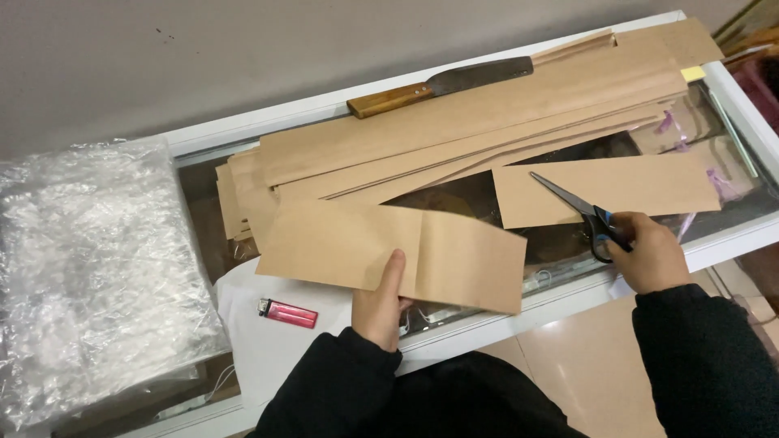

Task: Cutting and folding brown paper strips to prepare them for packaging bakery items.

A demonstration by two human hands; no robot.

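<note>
On top of the glass counter, the left hand pinches a brown paper strip by its near edge. The right hand grips scissors, blades closed over another strip; a pink lighter lies just left.

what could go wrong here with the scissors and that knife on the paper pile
1. The right hand holds the scissors with the blades pointing toward the left hand, which holds a brown paper strip; a careless swing might nick the thumb.
2. The big knife rests on the loose paper stack; pulling strips out could shift it.
3. The pink lighter lies close to the paper.
</note>
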